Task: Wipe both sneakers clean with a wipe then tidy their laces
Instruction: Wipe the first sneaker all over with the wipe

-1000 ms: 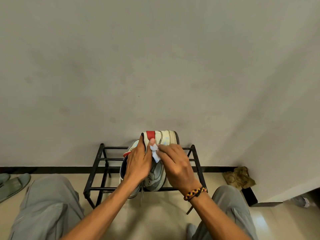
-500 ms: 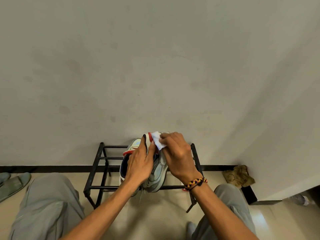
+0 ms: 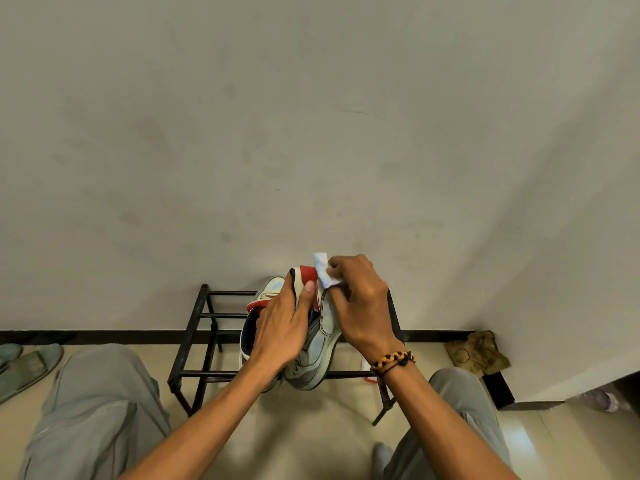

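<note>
My left hand grips a grey and white sneaker with a red heel patch, held on its side above the black metal rack, heel toward the wall. My right hand pinches a small white wipe against the sneaker's heel end. A second sneaker, pale with a red collar and dark lining, lies on the rack just behind my left hand and is mostly hidden. The laces are out of sight.
The rack stands against a plain wall with a black skirting strip. Green slippers lie on the floor at far left. A crumpled brown cloth sits by the right corner. My knees flank the rack.
My right hand has slid the wipe along the sneaker from its middle up to the heel end. My left hand has kept its grip, and the sneaker has shifted slightly.
</note>
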